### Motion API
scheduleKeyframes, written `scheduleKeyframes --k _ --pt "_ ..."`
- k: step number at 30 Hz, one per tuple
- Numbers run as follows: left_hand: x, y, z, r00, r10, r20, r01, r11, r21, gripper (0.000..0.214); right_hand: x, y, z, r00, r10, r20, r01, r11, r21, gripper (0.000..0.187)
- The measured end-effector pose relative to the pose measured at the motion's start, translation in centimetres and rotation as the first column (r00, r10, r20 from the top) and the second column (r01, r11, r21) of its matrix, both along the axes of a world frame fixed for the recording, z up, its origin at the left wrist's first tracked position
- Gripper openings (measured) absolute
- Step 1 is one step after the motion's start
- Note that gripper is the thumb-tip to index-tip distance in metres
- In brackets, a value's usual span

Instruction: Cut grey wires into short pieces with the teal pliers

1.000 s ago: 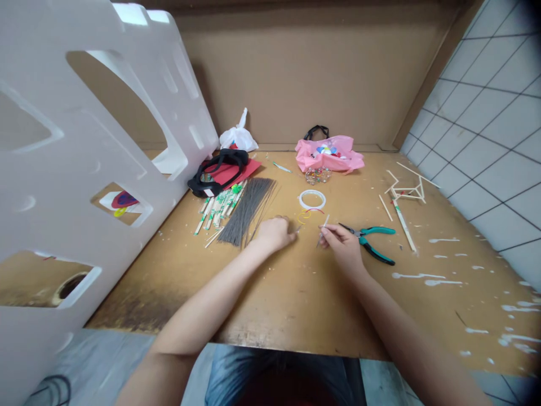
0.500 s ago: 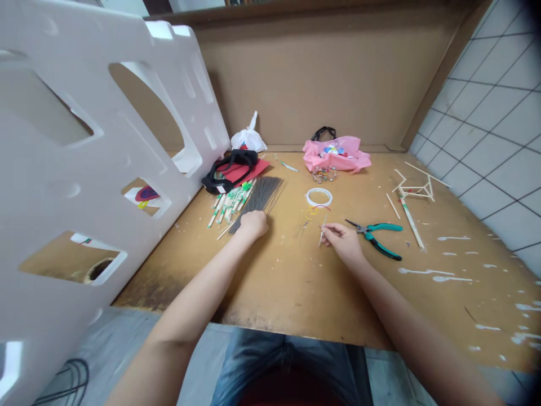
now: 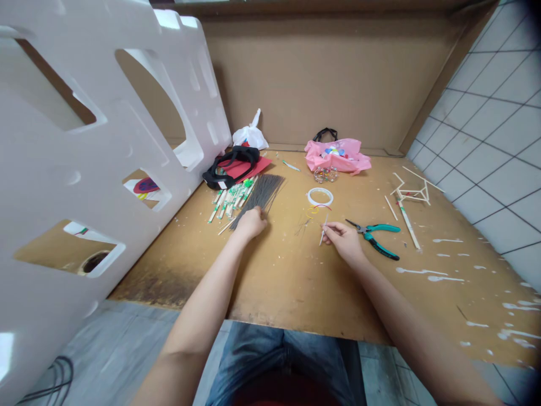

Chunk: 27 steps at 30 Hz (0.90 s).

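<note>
My left hand (image 3: 252,222) rests with curled fingers at the near right side of a bundle of thin dark grey wires (image 3: 264,192). Its fingertips are mostly hidden, so what they pinch cannot be made out. My right hand (image 3: 343,239) pinches a thin white stick (image 3: 322,234) between thumb and fingers, just above the table. Some loose fine wires (image 3: 303,224) lie between the two hands. Beyond the right hand is a coil of white line (image 3: 320,197), with a yellow strand (image 3: 312,211) near it. Teal-handled pliers (image 3: 376,237) lie open to its right.
Wrapped chopsticks (image 3: 232,200), a black strap (image 3: 232,167) and a red sheet (image 3: 262,164) lie left. At the back are a white bag (image 3: 250,137) and a pink bag (image 3: 313,155). A stick frame (image 3: 412,194) stands right. A white plastic panel (image 3: 97,152) borders the left.
My left hand has shifted slightly and its fingers have bent more beside the wires. My right hand still holds the white stick, nearly in place. The view has tilted a little.
</note>
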<state>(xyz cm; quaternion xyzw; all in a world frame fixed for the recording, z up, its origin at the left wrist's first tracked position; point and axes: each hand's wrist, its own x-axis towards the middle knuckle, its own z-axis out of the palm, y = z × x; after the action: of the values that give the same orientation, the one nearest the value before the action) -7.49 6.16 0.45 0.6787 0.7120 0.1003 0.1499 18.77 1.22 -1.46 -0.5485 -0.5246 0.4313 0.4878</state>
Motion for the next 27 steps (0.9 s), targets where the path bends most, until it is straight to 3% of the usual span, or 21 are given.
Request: scheduleKeyframes --k 7,18,27 --pt "-0.4 0.0 -0.2 0.967 -0.093 0.237 0.093 0.996 0.013 0.018 -0.1 0.0 0.1 1.0 0.026 0.012 -0.026 0.999 -0.037 0.034" --pt "0.4 -0.1 0.1 0.962 -0.122 0.245 0.061 0.969 0.241 0.013 -0.1 0.0 0.2 0.999 0.052 -0.006 -0.052 0.99 -0.128 0.027" --pt "1.8 -1.1 1.2 0.914 -0.157 0.375 0.053 0.96 0.274 0.011 -0.8 0.9 -0.7 0.999 0.037 0.033 -0.031 0.983 -0.183 0.02"
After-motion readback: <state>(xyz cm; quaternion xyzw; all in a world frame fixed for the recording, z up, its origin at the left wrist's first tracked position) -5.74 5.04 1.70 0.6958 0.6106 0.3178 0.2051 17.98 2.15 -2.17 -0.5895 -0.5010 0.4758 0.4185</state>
